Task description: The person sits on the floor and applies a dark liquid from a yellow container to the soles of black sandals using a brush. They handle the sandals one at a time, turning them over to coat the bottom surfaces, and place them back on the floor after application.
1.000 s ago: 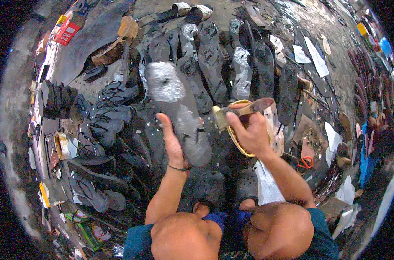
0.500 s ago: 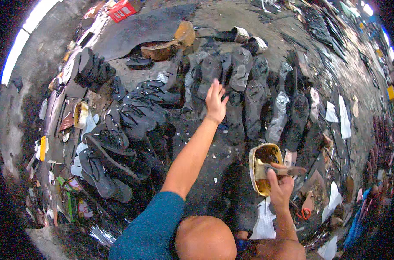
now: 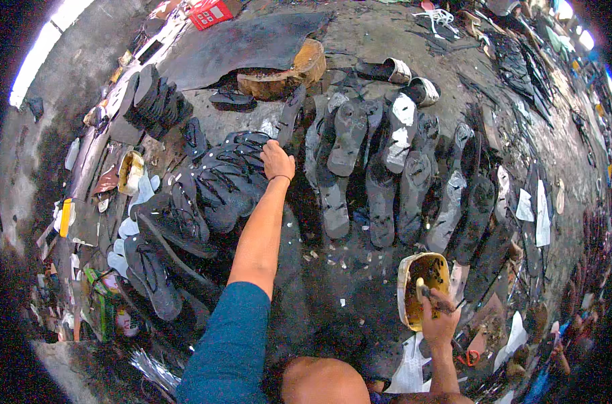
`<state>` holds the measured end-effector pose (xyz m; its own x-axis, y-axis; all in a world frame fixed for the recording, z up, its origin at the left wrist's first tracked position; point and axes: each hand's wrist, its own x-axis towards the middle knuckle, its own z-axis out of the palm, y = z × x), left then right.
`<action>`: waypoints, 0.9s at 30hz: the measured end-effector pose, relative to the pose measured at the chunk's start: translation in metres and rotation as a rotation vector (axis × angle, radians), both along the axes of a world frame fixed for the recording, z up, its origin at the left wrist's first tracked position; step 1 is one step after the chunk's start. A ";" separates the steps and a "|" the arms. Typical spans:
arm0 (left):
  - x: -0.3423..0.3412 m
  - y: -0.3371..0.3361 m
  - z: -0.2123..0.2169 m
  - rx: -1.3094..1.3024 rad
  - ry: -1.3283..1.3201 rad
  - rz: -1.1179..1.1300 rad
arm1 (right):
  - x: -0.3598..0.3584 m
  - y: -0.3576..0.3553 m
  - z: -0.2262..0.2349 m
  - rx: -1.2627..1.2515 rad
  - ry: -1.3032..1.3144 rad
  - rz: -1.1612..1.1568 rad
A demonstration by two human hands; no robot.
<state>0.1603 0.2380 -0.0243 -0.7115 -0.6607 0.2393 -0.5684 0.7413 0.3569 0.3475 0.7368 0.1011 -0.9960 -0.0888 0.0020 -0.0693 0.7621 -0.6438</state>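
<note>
My left hand (image 3: pixel 277 161) reaches forward to the pile of black strapped sandals (image 3: pixel 232 172). Its fingers are curled at the right end of the pile, closed on the edge of one black sandal (image 3: pixel 257 138). My right hand (image 3: pixel 440 315) grips a brush (image 3: pixel 422 289) by its handle. The brush's head is inside a yellowish, glue-stained tub (image 3: pixel 405 313) on the right. Ahead of me, dark shoe soles (image 3: pixel 349 138) lie in rows, some with a shiny or whitish surface.
A stack of black soles (image 3: pixel 151 101) stands at far left. Behind lie a wooden block (image 3: pixel 309 60), a dark sheet (image 3: pixel 245 44) and a pair of white-strapped slippers (image 3: pixel 424 91). A red box (image 3: pixel 211 12) sits at the back. Scraps litter the right side, near orange-handled scissors (image 3: pixel 469 357).
My left hand has moved left from above the soles to the strapped sandals, and its fingers have curled. The brush in my right hand has tipped more upright inside the tub.
</note>
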 end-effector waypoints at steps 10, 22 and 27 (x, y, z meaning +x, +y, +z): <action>0.037 0.036 0.007 0.108 0.116 -0.242 | 0.017 -0.010 -0.022 -0.001 -0.073 -0.011; 0.364 0.072 0.238 -0.351 -0.611 -0.407 | -0.011 -0.008 0.022 -0.114 -0.143 -0.119; 0.362 0.055 0.277 -0.408 -0.720 -0.639 | -0.026 0.003 -0.005 0.072 0.005 -0.009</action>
